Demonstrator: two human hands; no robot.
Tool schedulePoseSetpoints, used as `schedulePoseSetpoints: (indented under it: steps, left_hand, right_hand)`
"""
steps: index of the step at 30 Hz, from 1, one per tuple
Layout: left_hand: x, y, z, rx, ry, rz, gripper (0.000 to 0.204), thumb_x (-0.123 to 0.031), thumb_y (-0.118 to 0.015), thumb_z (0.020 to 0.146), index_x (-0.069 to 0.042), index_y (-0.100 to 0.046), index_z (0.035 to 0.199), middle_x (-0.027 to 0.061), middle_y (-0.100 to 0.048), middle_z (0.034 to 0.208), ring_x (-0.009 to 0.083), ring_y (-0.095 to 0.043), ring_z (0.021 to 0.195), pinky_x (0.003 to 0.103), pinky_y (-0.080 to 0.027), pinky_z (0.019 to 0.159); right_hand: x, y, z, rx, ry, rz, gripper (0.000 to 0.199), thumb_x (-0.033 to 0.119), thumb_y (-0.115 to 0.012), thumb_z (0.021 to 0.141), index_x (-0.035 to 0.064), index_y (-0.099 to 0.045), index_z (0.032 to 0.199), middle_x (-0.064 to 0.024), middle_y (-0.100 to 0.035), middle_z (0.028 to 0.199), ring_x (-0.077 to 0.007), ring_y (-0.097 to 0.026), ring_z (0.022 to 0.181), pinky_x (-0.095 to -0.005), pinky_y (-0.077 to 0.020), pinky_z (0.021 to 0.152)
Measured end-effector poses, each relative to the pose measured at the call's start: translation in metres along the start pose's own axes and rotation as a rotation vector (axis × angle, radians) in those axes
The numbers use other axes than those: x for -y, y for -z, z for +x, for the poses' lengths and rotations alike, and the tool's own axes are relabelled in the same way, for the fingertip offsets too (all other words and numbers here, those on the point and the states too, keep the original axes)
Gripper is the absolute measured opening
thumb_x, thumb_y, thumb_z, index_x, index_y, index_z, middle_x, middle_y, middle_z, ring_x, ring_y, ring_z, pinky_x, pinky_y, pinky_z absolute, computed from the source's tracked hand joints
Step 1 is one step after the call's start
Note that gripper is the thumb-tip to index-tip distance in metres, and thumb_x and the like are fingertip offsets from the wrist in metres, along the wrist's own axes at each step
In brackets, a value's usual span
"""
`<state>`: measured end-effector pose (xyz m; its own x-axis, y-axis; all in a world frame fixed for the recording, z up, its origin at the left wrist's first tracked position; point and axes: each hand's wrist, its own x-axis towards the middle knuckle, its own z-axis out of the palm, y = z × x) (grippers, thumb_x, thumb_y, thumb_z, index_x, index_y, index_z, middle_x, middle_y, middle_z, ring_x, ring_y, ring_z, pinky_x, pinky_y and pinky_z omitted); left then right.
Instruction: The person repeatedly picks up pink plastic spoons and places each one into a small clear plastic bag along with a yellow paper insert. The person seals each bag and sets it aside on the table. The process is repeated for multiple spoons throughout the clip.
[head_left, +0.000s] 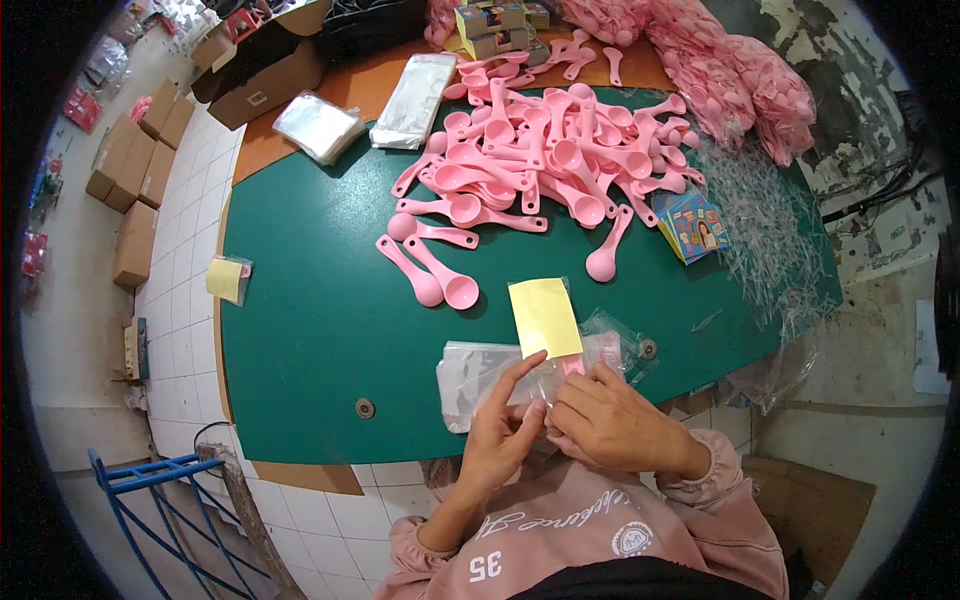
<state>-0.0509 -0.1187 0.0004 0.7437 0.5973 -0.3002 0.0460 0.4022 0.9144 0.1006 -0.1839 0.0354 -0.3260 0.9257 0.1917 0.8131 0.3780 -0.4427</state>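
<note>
My left hand [503,430] and my right hand [605,420] meet at the near edge of the green table [320,330]. Together they pinch a small clear plastic bag [590,355] that holds a yellow card [545,317] and a pink spoon handle. A stack of clear bags [470,375] lies under my left fingers. Two loose pink spoons [430,270] lie just beyond, and a large heap of pink spoons [545,150] covers the far middle of the table.
Printed cards [692,225] and a mass of clear strips [765,225] lie at the right. Bagged pink spoons [740,75], flat bag packs [415,100], a finished packet [228,280], cardboard boxes [135,170] and a blue frame [150,490] surround the table.
</note>
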Motion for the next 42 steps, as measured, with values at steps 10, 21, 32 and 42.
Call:
schedulePoseSetpoints:
  steps: [10, 21, 32, 42]
  left_hand:
    - [-0.012, 0.014, 0.0, -0.045, -0.041, 0.083, 0.034, -0.008, -0.041, 0.092, -0.004, -0.04, 0.125, 0.0095, -0.063, 0.089, 0.0152, -0.063, 0.082, 0.018, -0.046, 0.06]
    - [-0.001, 0.01, -0.01, -0.003, 0.039, 0.184, 0.039, -0.004, -0.043, 0.09, -0.004, -0.035, 0.129, 0.0099, -0.062, 0.088, 0.009, -0.057, 0.069, 0.023, -0.048, 0.063]
    - [-0.006, 0.004, -0.017, -0.09, -0.037, 0.458, 0.053, -0.009, -0.042, 0.09, -0.008, -0.017, 0.137, 0.0179, -0.062, 0.073, 0.0247, -0.062, 0.067, 0.032, -0.045, 0.065]
    - [0.0, 0.015, 0.003, -0.088, 0.006, 0.303, 0.042, 0.0, -0.047, 0.087, -0.006, -0.038, 0.128, 0.0034, -0.059, 0.075, 0.0043, -0.053, 0.065, 0.018, -0.043, 0.059]
  right_hand:
    - [-0.034, 0.087, -0.025, 0.014, -0.075, 0.61, 0.017, 0.011, -0.063, 0.072, 0.0048, -0.051, 0.083, -0.0082, -0.048, 0.079, -0.0255, -0.049, 0.077, -0.0344, -0.0404, 0.069]
    - [-0.013, 0.009, 0.006, 0.013, -0.127, 0.212, 0.021, 0.016, -0.064, 0.073, 0.0059, -0.053, 0.087, -0.0099, -0.049, 0.084, -0.0282, -0.05, 0.08, -0.0363, -0.0411, 0.071]
    - [-0.01, -0.005, 0.01, 0.063, -0.2, 0.321, 0.017, 0.013, -0.062, 0.071, 0.0048, -0.05, 0.081, -0.0101, -0.05, 0.08, -0.0288, -0.051, 0.077, -0.0377, -0.0398, 0.068]
    - [-0.006, 0.005, 0.005, 0.052, -0.062, 0.172, 0.015, 0.015, -0.063, 0.073, 0.0067, -0.052, 0.079, -0.0053, -0.048, 0.077, -0.022, -0.048, 0.075, -0.0328, -0.0347, 0.066]
